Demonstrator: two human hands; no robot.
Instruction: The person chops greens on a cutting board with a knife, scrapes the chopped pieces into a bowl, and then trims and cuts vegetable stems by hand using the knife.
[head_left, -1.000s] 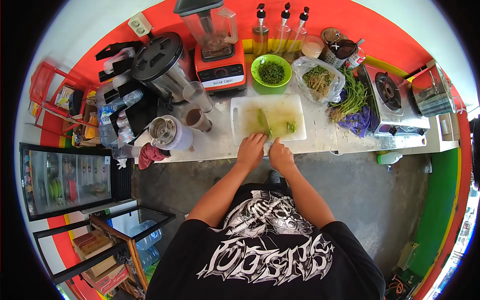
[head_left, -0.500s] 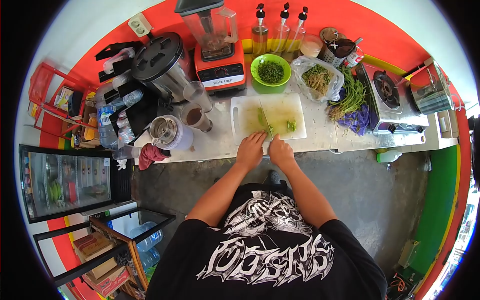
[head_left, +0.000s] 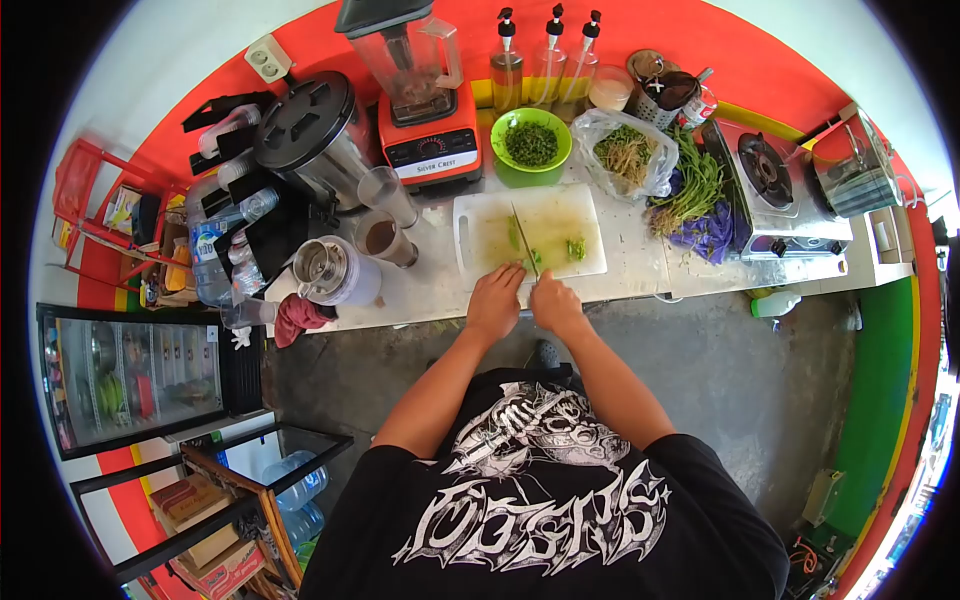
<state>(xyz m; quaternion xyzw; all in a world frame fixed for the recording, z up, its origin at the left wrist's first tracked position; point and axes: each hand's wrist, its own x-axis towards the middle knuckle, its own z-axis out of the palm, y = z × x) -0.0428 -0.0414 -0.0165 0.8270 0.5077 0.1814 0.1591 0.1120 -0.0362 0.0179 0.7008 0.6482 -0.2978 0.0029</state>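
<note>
A white cutting board [head_left: 475,232] lies on the metal counter, its surface stained green. My right hand [head_left: 556,303] is closed round the handle of a knife [head_left: 525,240], whose blade points away from me over the board. Just left of it, my left hand [head_left: 496,298] rests at the board's near edge with its fingers bent together; what they hold, if anything, is too small to make out. Chopped greens [head_left: 576,248] sit right of the blade, and a green piece [head_left: 514,233] lies along its left side. Behind the board stands a green bowl [head_left: 531,175] of chopped leaves.
A red blender [head_left: 432,150], cups [head_left: 386,240] and a steel pot [head_left: 310,140] stand on the left. Rightward are a plastic bag [head_left: 640,160] of stems, leafy greens [head_left: 703,180] and a gas stove [head_left: 790,225]. Pump bottles [head_left: 547,80] line the wall.
The whole view has shifted slightly, with counter items now further left. The knife blade is tilted a little more, and my hands remain at the board's near edge.
</note>
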